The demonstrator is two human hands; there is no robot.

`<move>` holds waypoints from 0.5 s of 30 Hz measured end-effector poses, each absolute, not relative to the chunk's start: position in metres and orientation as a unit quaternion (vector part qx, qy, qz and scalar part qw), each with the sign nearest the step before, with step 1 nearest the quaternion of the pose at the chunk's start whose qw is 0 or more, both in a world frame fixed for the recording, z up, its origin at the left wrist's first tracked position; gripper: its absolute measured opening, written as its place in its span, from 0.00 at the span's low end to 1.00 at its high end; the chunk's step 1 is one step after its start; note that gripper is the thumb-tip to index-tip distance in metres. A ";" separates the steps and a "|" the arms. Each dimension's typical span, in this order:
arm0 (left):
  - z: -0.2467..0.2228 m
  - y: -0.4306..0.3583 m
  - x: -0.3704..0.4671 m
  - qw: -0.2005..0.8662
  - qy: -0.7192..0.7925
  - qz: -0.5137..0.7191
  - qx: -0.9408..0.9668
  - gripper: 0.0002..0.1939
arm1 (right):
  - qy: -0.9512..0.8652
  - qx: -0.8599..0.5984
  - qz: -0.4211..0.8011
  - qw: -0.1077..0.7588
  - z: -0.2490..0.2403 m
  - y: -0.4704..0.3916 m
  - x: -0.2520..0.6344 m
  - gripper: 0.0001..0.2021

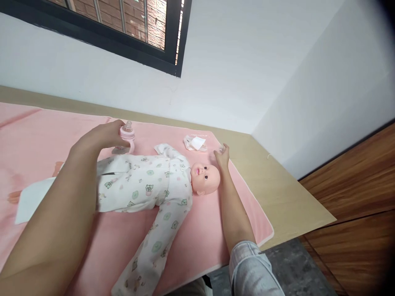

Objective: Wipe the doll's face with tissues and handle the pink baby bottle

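A baby bottle [127, 132] with a pink collar, a clear teat and a pink side handle stands at the far side of the pink blanket. My left hand [109, 135] is closed around it, fingers behind and thumb in front. Beyond the doll's head, my right hand [222, 158] pinches a small clear cap-like piece [222, 149], partly hidden by the fingers. Between my arms a baby doll [206, 178] lies on its back, head to the right. It wears a white printed top [145, 181], and my left forearm covers part of its lower body.
A clear plastic packet [195, 142] with a white label lies near the blanket's far edge. The pink blanket [197, 230] covers most of the wooden tabletop [265, 181]. White walls and a barred window [135, 24] are behind; a wood-grain cabinet [354, 197] stands at right.
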State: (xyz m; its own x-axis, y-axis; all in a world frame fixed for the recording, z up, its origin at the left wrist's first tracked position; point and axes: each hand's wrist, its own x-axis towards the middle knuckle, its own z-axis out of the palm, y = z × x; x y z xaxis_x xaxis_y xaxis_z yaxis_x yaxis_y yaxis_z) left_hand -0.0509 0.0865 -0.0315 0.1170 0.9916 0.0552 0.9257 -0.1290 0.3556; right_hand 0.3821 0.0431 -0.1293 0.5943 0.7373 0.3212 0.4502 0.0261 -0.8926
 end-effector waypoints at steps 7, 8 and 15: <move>-0.049 0.096 -0.070 0.105 0.637 0.108 0.756 0.18 | -0.461 -0.770 0.084 0.432 -0.158 0.040 0.384 0.36; -0.050 0.096 -0.072 0.104 0.633 0.110 0.759 0.18 | -0.467 -0.774 0.080 0.421 -0.159 0.041 0.383 0.36; -0.059 0.104 -0.077 0.119 0.635 0.136 0.751 0.18 | -0.486 -0.778 0.067 0.393 -0.163 0.042 0.381 0.36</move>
State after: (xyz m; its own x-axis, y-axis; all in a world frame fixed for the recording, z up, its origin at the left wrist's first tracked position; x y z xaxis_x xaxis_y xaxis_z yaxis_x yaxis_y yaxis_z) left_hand -0.0773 0.1038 -0.0587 0.1555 0.9864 0.0541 0.9216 -0.1645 0.3515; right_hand 0.3809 0.0419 -0.1635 0.5186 0.8089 0.2771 0.7033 -0.2192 -0.6762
